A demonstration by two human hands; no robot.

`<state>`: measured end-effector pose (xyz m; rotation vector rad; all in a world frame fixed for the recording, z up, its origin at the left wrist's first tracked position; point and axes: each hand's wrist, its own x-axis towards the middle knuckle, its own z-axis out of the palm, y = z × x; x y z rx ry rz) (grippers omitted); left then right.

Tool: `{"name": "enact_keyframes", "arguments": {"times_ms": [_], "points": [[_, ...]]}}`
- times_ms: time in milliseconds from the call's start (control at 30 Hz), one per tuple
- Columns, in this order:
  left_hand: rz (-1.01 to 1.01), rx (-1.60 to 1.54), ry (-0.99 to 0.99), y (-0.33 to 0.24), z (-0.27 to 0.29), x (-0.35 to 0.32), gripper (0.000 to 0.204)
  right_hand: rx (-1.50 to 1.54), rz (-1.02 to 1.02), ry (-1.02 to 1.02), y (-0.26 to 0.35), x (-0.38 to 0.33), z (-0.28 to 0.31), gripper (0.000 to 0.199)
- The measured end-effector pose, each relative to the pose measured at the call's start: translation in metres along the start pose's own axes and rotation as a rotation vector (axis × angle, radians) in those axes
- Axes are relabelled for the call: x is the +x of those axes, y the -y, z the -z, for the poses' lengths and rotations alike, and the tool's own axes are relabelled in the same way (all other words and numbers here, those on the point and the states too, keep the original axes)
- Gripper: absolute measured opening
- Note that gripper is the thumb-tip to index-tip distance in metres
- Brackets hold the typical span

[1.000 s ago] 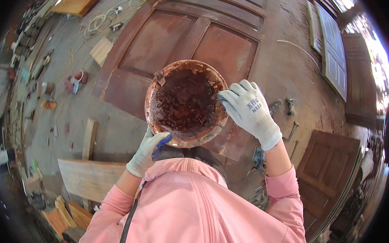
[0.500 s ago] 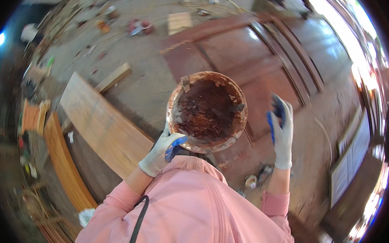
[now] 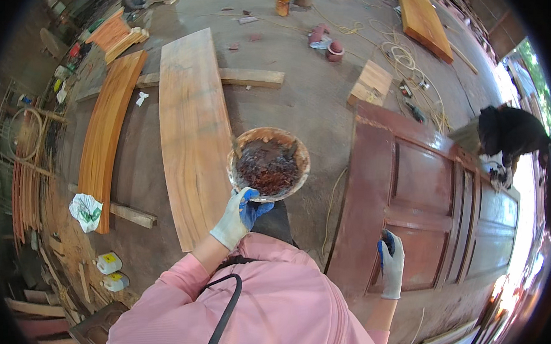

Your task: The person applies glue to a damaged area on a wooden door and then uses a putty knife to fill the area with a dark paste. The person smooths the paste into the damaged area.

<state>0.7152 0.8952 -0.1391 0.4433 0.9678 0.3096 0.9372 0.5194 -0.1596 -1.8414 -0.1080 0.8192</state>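
Note:
A round bowl-like pail [image 3: 268, 162], its rim smeared reddish brown, has a dark brown, clumpy residue inside. My left hand [image 3: 240, 220], in a white and blue work glove, is closed on its near rim. My right hand [image 3: 393, 262], gloved the same way, is above a reddish-brown panelled door [image 3: 364, 195] lying flat. Its fingers are loosely curled, the thumb a little apart, and I see nothing held in them; whether it touches the door is unclear.
On my left lie a wide pale plank [image 3: 188, 117] and a narrower orange-brown plank [image 3: 111, 126], across wooden battens [image 3: 252, 78]. Two white jugs [image 3: 109, 263] stand lower left. A person in dark clothing [image 3: 514, 135] bends over the door's far right end. Coiled cable [image 3: 400, 54] lies beyond.
My view has turned rightward, so the planks appear more upright and the co-worker shows more fully. The pail now appears smaller and lower, still in my left hand. My right hand appears lower.

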Motion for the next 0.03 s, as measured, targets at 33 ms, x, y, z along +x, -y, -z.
{"name": "enact_keyframes", "arguments": {"times_ms": [33], "points": [[-0.081,0.008,-0.027,0.0088,0.0078,0.0030,0.051,-0.004,0.017,0.015,-0.0105,0.0121,-0.0029,0.032]]}}
